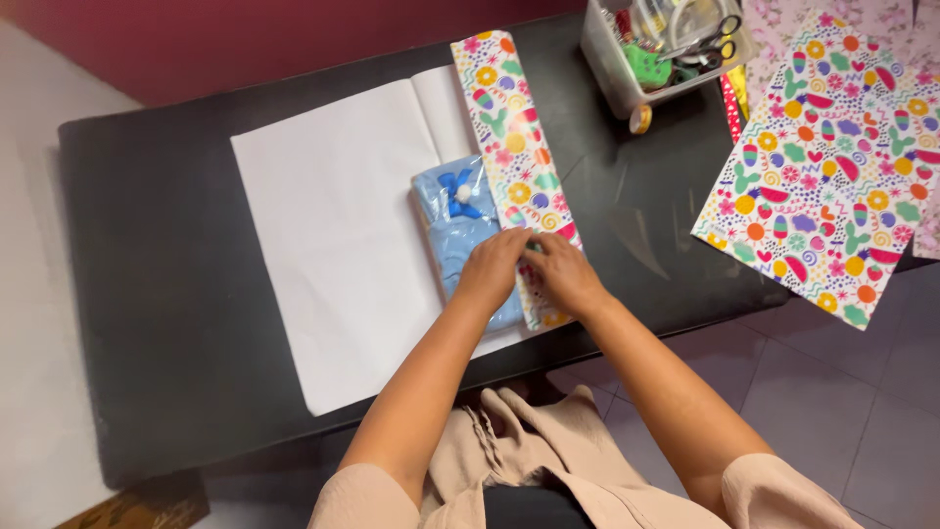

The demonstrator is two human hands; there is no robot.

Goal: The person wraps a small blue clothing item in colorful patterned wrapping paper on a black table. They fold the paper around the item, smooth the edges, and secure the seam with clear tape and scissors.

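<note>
Both hands, left [493, 266] and right [566, 274], press flat on the flap [512, 147] over the packet [460, 220]; untaped, it could spring back beyond the fingertips.

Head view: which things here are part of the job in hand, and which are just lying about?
In hand: left hand, right hand, patterned wrapping paper folded over the blue packet, its white underside spread out.

Lying about: clear tub of scissors and craft bits, tape roll, spare patterned sheet.

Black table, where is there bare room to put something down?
Bare black table left of the white sheet, and between the patterned fold and the loose patterned sheet. Crowded by the clear tub and both hands.
</note>
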